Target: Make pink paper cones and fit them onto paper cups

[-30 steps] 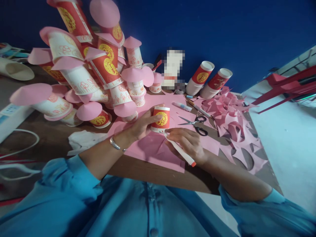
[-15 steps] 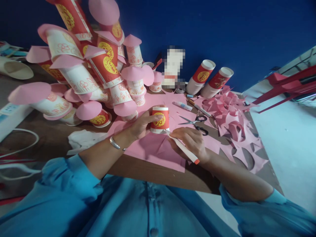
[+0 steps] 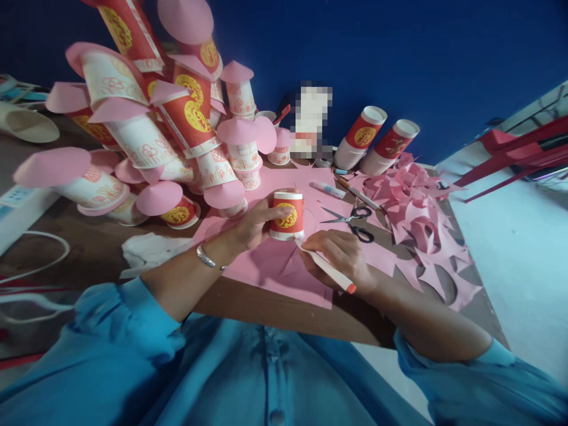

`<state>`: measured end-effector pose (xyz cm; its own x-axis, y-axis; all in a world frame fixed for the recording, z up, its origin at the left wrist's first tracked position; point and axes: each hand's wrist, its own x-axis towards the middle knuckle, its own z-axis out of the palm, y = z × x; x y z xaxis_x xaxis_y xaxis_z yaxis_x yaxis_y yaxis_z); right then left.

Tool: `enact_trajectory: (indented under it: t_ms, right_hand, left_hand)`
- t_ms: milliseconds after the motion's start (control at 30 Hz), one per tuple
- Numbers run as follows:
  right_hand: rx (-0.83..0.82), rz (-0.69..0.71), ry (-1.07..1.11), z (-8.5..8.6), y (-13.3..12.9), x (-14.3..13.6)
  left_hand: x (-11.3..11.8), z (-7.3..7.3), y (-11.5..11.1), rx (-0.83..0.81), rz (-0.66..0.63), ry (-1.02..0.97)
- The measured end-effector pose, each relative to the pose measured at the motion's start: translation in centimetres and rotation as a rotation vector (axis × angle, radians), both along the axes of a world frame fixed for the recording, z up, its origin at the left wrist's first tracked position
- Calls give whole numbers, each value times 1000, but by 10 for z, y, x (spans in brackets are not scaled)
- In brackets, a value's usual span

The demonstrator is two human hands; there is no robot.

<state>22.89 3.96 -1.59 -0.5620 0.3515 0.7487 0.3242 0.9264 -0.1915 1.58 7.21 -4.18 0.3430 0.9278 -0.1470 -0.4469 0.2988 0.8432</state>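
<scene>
My left hand (image 3: 257, 222) is wrapped round a red and white paper cup (image 3: 280, 227) with a gold emblem, its thumb across the front. The cup is upside down, wide rim toward me. In my right hand (image 3: 332, 254) is a white marker pen (image 3: 331, 271) with an orange-red end, pinched like a pen. Its tip is at the white band along the cup's lower edge, where small marks show. Beneath both hands lies pink paper (image 3: 266, 272). Just beyond my right hand, black-handled scissors (image 3: 348, 219) lie with their blades apart.
At the left rises a pile of decorated cups with pink cone roofs (image 3: 177, 118). Two stacks of paper cups (image 3: 364, 137) lean at the back. Pink paper scraps (image 3: 412, 207) cover the table's right side. A glue stick (image 3: 327, 189) and a brown pen (image 3: 361, 195) lie beyond the scissors.
The marker tip has shifted slightly left along the cup's lower band, and my right hand moved with it. My left hand keeps its hold on the cup.
</scene>
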Motion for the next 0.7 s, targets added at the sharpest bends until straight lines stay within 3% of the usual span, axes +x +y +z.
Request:
enact_trajectory:
  t_ms: [700]
  right_hand:
    - [10,2,2,-1,3,3]
  left_hand:
    - [1,5,-1,2,-31,37]
